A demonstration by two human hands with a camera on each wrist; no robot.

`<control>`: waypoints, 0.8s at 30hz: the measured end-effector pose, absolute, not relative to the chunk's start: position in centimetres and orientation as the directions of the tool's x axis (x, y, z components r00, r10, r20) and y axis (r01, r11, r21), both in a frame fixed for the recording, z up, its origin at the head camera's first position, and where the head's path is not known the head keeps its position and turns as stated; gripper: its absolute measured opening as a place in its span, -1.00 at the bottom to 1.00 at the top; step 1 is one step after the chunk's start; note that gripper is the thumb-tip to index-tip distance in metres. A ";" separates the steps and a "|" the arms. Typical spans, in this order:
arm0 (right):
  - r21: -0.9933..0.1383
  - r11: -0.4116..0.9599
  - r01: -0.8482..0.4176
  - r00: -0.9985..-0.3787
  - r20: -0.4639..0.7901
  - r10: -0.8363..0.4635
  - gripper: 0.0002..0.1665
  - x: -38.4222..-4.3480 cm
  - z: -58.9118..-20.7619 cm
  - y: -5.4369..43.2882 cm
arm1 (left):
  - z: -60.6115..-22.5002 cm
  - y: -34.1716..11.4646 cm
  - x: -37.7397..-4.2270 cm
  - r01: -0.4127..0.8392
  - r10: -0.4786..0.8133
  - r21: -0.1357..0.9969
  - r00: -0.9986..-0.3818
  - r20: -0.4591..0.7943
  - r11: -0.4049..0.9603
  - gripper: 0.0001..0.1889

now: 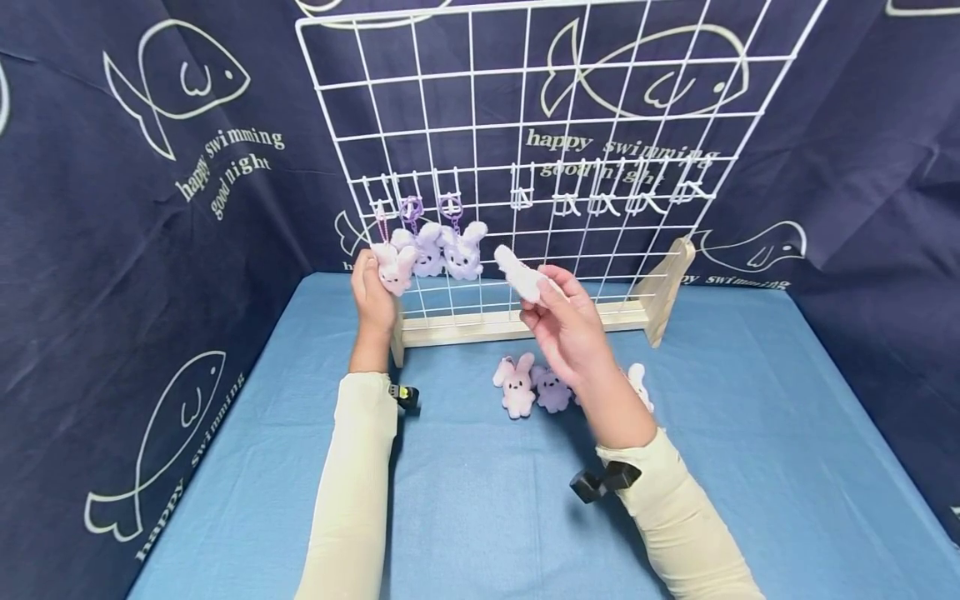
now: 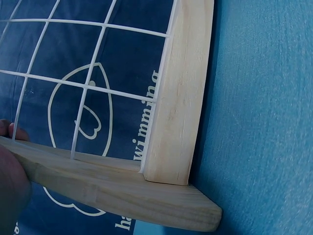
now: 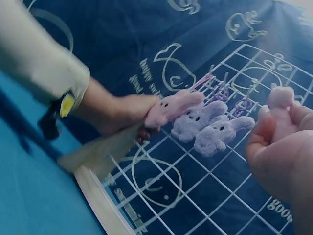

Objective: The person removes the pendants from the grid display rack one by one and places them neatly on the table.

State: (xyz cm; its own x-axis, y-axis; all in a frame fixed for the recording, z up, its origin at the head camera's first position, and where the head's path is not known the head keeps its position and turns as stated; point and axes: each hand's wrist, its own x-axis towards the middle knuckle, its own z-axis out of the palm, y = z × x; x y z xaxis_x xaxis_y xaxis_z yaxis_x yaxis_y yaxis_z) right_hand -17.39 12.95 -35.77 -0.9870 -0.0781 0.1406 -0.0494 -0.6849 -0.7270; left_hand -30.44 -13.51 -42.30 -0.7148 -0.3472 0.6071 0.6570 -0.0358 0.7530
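Note:
My left hand (image 1: 375, 292) grips the wooden side post (image 2: 107, 188) of a white wire grid rack, with fingers and thumb on either side of it. A pink plush bunny keychain (image 1: 394, 268) hangs beside that hand. Two purple bunny keychains (image 1: 428, 250) (image 3: 215, 136) hang from hooks to its right. In front of the grid, my right hand (image 1: 566, 321) pinches a pale pink plush (image 3: 282, 110) between thumb and fingers; in the head view it looks nearly white and is seen edge-on. Part of it is hidden by the fingers.
Several bare hooks (image 1: 600, 204) line the grid's right half. On the blue tabletop (image 1: 465, 500) lie a pink bunny (image 1: 517, 387), a purple bunny (image 1: 553, 390) and a white one (image 1: 637, 382), partly behind my right arm. A wooden foot (image 1: 663, 292) supports the rack's right end.

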 end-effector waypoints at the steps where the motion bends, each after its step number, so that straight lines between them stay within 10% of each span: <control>1: -0.760 -0.644 -0.088 -0.988 0.150 -0.042 -0.73 -17.4 -35.8 12.8 | -42.3 -13.5 -30.4 0.658 -0.347 0.753 -0.713 0.609 -0.030 -0.69; 24: -0.928 -0.050 -0.369 -0.929 0.368 0.036 -0.60 -16.8 -37.0 11.6 | -42.3 -13.5 -30.3 0.647 -0.331 0.759 -0.735 0.592 -0.079 -0.68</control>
State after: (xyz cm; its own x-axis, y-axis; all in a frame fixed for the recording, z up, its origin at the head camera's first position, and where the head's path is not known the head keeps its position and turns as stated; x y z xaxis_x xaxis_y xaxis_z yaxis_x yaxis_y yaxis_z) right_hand -16.85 11.65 -37.04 -0.9293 0.0356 0.3676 -0.3691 -0.0505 -0.9280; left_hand -30.28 -13.48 -42.29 -0.7348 -0.3308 0.5922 0.6468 -0.0787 0.7586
